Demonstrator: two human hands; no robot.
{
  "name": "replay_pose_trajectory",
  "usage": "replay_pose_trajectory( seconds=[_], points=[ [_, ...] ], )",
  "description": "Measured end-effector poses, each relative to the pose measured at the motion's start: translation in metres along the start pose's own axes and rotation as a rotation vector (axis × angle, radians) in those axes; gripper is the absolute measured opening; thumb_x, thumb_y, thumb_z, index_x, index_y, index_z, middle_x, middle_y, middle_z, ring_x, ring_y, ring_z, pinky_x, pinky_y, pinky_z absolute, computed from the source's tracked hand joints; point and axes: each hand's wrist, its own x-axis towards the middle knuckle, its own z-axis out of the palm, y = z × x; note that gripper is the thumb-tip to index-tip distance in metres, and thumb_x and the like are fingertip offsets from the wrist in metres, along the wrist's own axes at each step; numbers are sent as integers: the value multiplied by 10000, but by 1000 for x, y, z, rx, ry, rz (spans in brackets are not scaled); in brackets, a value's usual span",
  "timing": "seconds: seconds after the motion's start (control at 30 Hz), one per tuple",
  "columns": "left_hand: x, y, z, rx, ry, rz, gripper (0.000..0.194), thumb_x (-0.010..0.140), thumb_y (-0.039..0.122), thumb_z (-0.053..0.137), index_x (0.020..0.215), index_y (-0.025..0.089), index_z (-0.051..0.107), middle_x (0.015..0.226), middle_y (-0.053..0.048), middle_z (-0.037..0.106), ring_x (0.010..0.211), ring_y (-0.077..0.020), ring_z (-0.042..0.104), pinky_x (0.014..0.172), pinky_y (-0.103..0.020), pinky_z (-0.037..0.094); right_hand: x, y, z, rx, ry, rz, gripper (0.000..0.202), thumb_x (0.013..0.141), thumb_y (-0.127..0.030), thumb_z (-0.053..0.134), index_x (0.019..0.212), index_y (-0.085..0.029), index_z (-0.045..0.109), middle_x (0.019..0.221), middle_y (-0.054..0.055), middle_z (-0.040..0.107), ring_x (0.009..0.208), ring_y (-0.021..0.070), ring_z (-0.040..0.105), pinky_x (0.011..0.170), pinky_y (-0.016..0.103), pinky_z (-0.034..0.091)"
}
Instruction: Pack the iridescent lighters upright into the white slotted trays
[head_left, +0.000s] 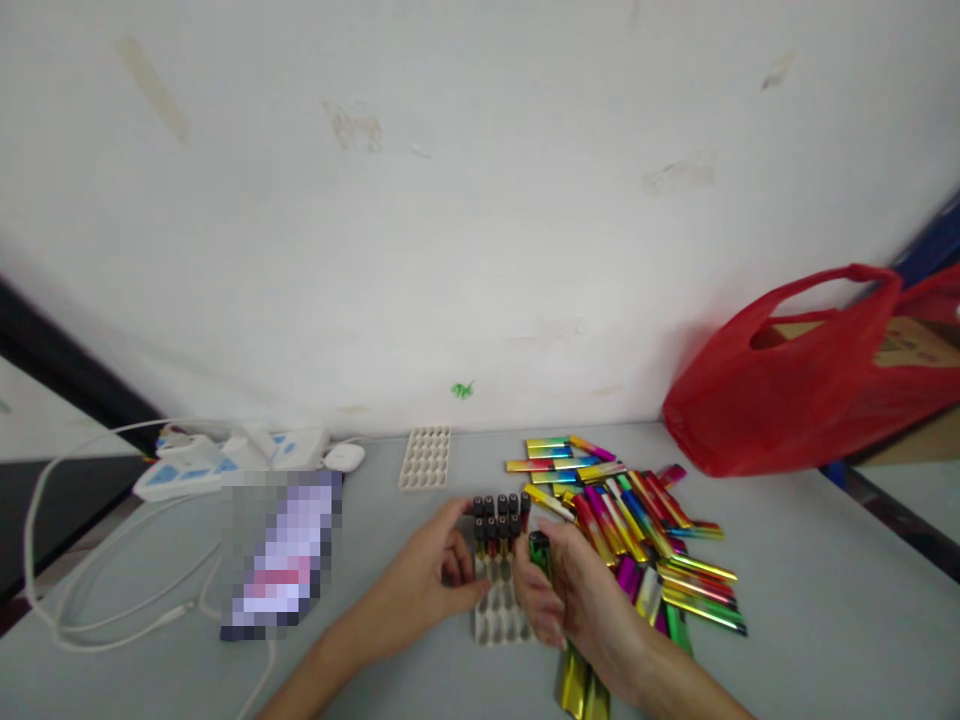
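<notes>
2 hands point(431, 575) point(577, 590) at tray point(499, 615), right grip around green lighter point(539, 553).

Small packing workshop, seen from the worker's head.
Grey bench point(810, 600) against a stained white wall point(480, 200); heap of coloured lighters point(645, 520), moulded trays point(425, 458), power strip point(225, 460), red bag point(795, 400).

Two hands are in view, the left hand point(431, 580) and the right hand point(581, 600). Between them lies one slotted tray point(499, 620) holding about eight lighters point(499, 515); the right hand holds one green lighter point(538, 552). Beyond the hands lies a second tray point(425, 458). Right of the hands, loose lighters point(637, 520) are too many to count, beside one red bag point(802, 385).
</notes>
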Motion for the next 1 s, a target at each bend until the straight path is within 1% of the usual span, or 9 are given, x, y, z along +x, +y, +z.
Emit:
replay_pose_trajectory(
  seconds=[0.1,0.2,0.33,0.43,0.67,0.83,1.0],
  points=[
    [0,3,0,17,-4,-17,857,857,327,879,1591,192,459,854,41,654,758,-193,635,688,-303,504,-1,-1,0,1,-28,25,682,811,-854,735,684,-248,447,589,-107,282,498,83,206,477,251,187],
    [0,1,0,26,-3,-15,853,862,327,877,1593,194,459,859,42,650,752,-186,626,675,-296,493,-2,1,0,-6,-76,47,686,841,-851,704,678,-247,422,583,-112,253,489,76,162,475,265,119],
    [-1,-2,0,8,10,2,839,870,329,888,1590,205,475,874,35,648,792,-193,641,700,-297,502,-2,2,-1,-16,-105,46,689,876,-843,681,673,-248,399,573,-115,238,476,72,140,467,278,87],
    [-1,-3,0,2,0,3,823,870,320,886,1579,202,484,874,32,647,781,-189,633,681,-288,496,-2,1,0,-19,-105,57,689,875,-841,678,671,-248,391,576,-115,237,477,72,137,466,280,80],
    [-1,2,1,26,4,-11,783,865,324,883,1543,185,517,852,34,643,764,-193,627,664,-285,486,-3,2,2,-51,-57,63,682,858,-839,684,673,-248,398,573,-116,253,481,68,141,467,280,78],
    [-1,2,1,20,12,6,766,877,312,871,1547,193,520,862,31,649,771,-191,634,677,-289,493,-3,1,3,-104,27,95,685,817,-848,676,654,-256,372,563,-120,229,487,73,108,474,293,46],
    [0,-2,1,3,4,11,797,868,284,868,1571,198,501,865,30,648,775,-190,634,675,-289,503,-2,2,2,-178,108,76,661,860,-826,616,645,-259,353,567,-107,226,501,80,116,490,295,55]
  ],
)
